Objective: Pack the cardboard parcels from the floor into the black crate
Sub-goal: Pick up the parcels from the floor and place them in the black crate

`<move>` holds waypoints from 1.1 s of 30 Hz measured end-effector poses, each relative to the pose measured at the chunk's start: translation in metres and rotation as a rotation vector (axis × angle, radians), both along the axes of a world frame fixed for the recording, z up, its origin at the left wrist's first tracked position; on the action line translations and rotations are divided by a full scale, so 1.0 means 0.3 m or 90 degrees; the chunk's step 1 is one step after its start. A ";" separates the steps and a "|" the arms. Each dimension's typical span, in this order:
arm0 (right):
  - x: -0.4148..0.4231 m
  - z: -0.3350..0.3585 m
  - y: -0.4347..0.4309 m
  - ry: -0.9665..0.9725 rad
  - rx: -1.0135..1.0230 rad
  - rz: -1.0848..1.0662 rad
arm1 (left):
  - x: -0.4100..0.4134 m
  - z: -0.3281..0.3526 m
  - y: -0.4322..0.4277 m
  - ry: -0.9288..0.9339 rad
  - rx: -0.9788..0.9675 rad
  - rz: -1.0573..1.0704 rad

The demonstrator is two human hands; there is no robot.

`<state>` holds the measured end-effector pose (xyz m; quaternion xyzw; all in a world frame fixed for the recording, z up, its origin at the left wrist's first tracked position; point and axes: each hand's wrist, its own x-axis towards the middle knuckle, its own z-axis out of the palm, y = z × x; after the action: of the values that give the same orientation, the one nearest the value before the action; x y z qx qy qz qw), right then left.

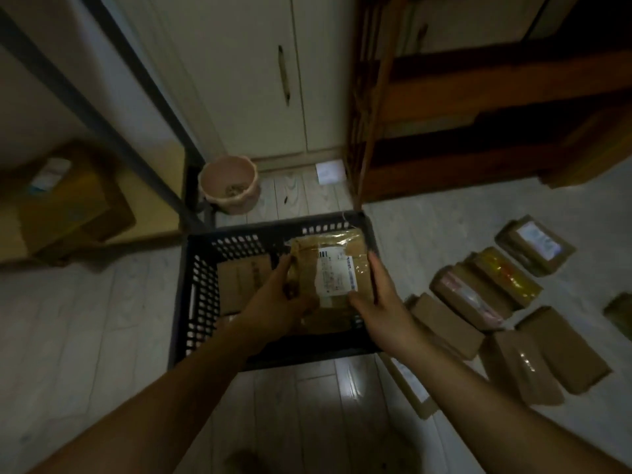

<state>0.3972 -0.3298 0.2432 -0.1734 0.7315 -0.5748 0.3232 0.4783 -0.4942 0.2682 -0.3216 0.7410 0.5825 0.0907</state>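
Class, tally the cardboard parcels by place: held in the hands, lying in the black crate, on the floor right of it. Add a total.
Held parcel: 1
Parcel in the black crate: 1 in view
Floor parcels: 8
Total: 10

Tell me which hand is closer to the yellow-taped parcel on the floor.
Right. The right hand holds the labelled parcel on the side toward the yellow-taped parcel; the left hand holds its far side, over the black crate.

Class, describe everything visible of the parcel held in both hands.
The parcel is a flat brown cardboard box, sealed with glossy clear tape and bearing a white printed label on top. It is held over the right half of the crate; the left hand grips its left edge, the right hand its right edge.
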 end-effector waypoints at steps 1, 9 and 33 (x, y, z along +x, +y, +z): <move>-0.007 -0.115 -0.013 -0.003 0.001 0.015 | -0.004 -0.113 -0.014 -0.011 0.002 0.000; -0.134 -0.696 -0.090 0.025 0.098 0.115 | -0.081 -0.725 -0.141 -0.014 0.103 0.029; -0.135 -0.837 -0.196 0.287 0.807 0.553 | -0.194 -0.968 -0.067 -0.194 0.066 -0.304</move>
<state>0.3567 -0.3886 -0.0079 -0.3383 0.8335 0.1763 0.3996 0.4200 -0.5142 -0.0222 -0.2172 0.7429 0.5264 0.3519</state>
